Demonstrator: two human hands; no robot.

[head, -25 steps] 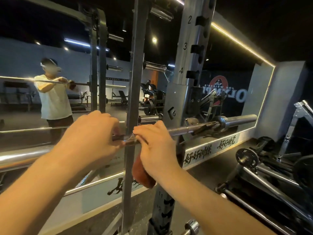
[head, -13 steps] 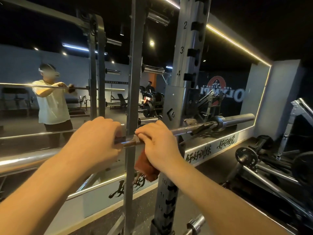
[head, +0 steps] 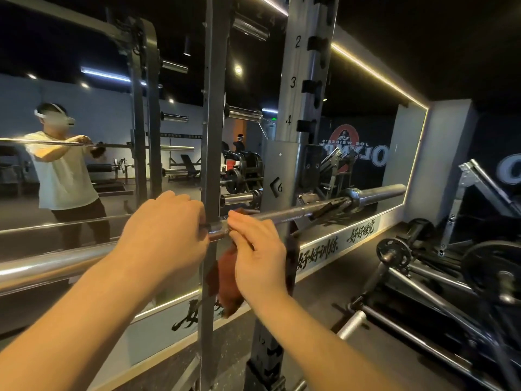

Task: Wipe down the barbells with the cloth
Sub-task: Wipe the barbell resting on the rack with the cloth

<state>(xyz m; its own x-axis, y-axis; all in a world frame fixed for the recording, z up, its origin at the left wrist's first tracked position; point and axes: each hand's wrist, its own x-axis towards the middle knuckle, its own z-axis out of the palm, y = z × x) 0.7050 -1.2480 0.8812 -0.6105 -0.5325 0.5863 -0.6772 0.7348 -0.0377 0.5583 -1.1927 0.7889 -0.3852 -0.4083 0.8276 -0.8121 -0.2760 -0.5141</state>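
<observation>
Your right hand (head: 259,249) presses the rust-red cloth (head: 225,280) onto the barbell (head: 282,215), fingers nearly straight. Your left hand (head: 166,235) grips the shaft just beside it. The bar's long axis runs away rightward to its sleeve (head: 377,193), so the right hand likely slides that way.
</observation>
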